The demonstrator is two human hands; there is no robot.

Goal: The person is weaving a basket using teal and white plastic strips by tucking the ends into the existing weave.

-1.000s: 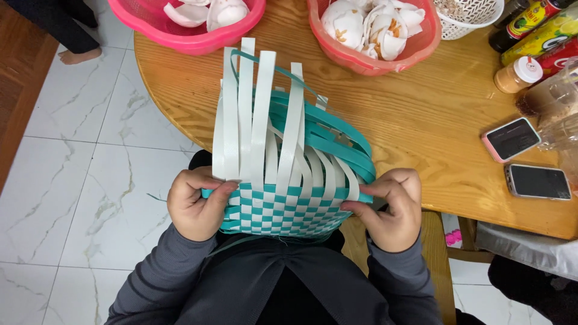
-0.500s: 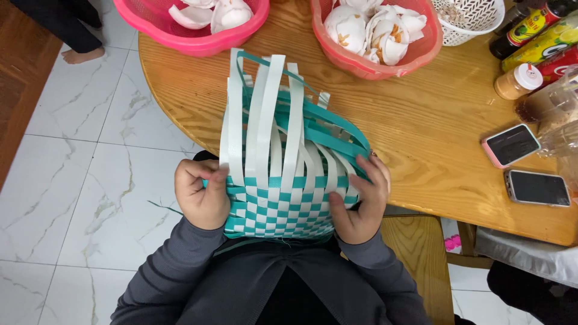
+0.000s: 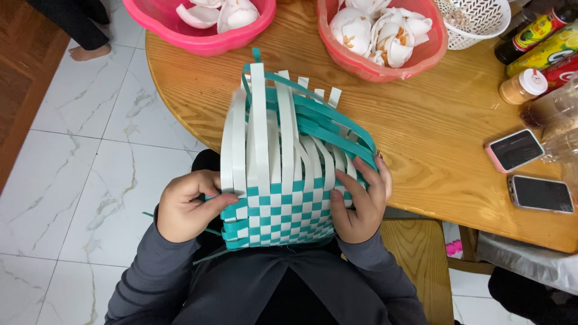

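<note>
Round wooden surface (image 3: 421,138), seen from above, carrying two pink plastic basins of white shell-like pieces (image 3: 385,30), a white perforated basket (image 3: 481,21), sauce bottles (image 3: 542,36) and two smartphones (image 3: 530,174). White marble-patterned floor tiles (image 3: 90,180) lie to the left.

At the near edge of the surface, over the lap, stands a half-woven teal-and-white plastic strap basket (image 3: 280,216); its lower part is a finished checker weave, and its loose white uprights (image 3: 259,132) and teal horizontal straps (image 3: 325,123) rise free above.

The left hand (image 3: 186,210) grips the basket's left corner, fingers (image 3: 226,200) curled shut on the weave edge. The right hand (image 3: 361,201) clasps the right side, its fingers (image 3: 364,174) spread flat over the uprights at the weave line.

To carry the weave well, the uprights should probably be kept parallel and each teal strap pressed snug against the finished row before the hold is loosened, so no gaps open.
</note>
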